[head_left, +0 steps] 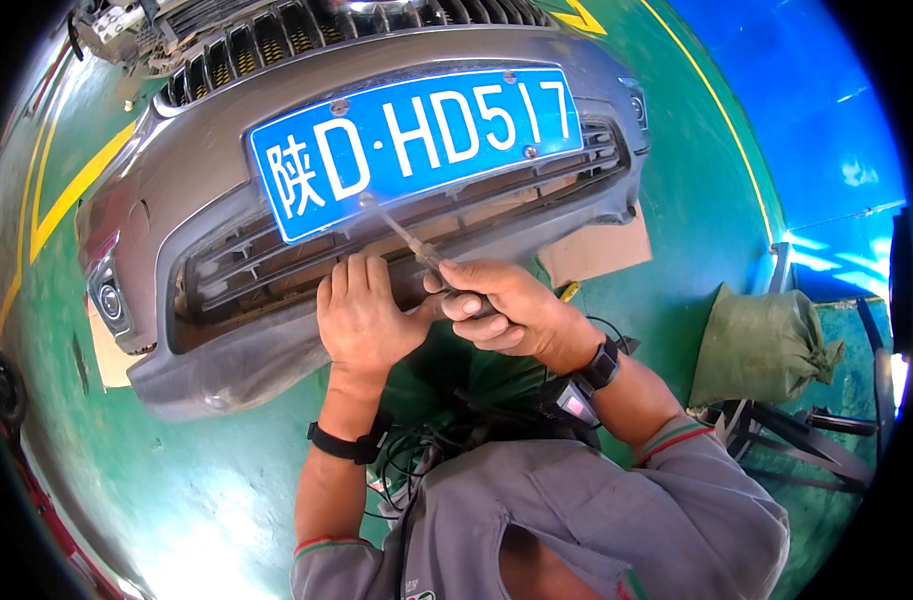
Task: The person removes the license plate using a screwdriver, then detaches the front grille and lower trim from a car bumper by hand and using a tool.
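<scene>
Currently | right hand (512, 308): screwdriver (424, 252) at plate (417, 150), near lower edge | floor (667, 300) rightward

The head view looks from the person's own head, through the left of two fisheye cameras worn side by side, and faces steeply down and forward. The grey shirt (597, 490) lies close under the lens, filling the lower middle. The left hand (365, 318) and the right hand (507, 305) come near the centre, within arm's reach. Beyond them the car bumper (227, 150) spans the upper half, seen from its front and above, with the grille (277, 45) against the top edge. The lens is wide enough to take in green floor (207, 480) at both sides; straight edges bend toward the round, black-bordered rim.
</scene>
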`<action>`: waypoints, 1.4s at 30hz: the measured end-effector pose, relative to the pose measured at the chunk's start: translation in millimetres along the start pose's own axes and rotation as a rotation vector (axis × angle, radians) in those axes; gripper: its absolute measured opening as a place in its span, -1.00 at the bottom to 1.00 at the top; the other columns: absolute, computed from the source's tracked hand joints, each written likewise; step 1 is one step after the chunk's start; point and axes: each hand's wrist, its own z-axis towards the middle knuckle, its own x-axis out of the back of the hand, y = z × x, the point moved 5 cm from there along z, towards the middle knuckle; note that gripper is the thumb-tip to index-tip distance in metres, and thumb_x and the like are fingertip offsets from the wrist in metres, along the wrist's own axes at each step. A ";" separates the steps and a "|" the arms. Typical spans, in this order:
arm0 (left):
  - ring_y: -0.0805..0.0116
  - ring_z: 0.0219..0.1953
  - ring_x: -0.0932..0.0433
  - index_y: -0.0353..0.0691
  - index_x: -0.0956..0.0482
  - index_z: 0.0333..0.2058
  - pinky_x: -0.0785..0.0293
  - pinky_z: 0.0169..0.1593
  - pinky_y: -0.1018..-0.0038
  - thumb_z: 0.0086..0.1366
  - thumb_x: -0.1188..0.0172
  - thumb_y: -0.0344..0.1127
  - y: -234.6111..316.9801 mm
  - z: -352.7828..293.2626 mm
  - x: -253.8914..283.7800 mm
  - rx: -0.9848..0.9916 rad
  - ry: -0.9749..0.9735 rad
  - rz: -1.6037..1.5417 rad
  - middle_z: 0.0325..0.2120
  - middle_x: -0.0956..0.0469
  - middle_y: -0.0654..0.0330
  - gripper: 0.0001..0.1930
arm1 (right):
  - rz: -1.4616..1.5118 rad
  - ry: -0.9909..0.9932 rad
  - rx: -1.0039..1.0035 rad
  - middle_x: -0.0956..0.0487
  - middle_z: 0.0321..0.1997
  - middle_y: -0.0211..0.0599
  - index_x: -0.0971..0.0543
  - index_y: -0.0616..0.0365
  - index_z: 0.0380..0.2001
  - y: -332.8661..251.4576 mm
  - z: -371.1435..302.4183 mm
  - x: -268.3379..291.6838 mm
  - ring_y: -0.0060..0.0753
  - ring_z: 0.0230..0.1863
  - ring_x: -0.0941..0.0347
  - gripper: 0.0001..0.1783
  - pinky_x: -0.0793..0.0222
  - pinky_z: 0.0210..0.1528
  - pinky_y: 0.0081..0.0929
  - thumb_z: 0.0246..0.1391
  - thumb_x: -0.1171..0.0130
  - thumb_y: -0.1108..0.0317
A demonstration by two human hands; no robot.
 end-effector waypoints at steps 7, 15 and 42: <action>0.07 -0.40 -0.46 -0.18 -0.44 -0.44 -0.34 -0.31 0.22 -0.03 -0.38 0.05 -5.1 -1.0 -1.4 -0.090 0.062 -0.011 -0.50 -0.41 0.14 -0.56 | -0.247 0.175 0.129 -0.38 -0.51 -0.53 -0.52 0.16 -0.18 14.1 9.9 3.4 -0.72 -0.71 -0.22 -0.66 0.01 -0.81 -0.72 0.38 -0.07 0.06; 0.09 -0.31 -0.49 -0.19 -0.44 -0.41 -0.41 -0.21 0.25 -0.08 -0.38 0.03 -3.2 -2.4 -2.6 -0.067 0.009 0.018 -0.43 -0.44 0.12 -0.55 | -1.359 0.581 0.728 -0.59 -0.48 0.08 -0.47 0.32 -0.23 14.7 14.0 -0.2 0.20 -0.43 -0.54 -0.66 -0.41 -0.38 -0.02 0.29 -0.15 0.18; 0.07 -0.26 -0.53 -0.22 -0.48 -0.35 -0.46 -0.16 0.22 -0.16 -0.46 0.23 -2.0 0.1 -1.0 -0.015 -0.072 0.056 -0.36 -0.51 0.08 -0.36 | -1.595 0.408 1.378 -0.60 -0.10 -0.01 -0.53 0.16 -0.15 -39.4 -55.5 -75.9 0.03 -0.15 -0.60 -0.73 -0.54 -0.20 -0.26 0.06 -0.18 0.63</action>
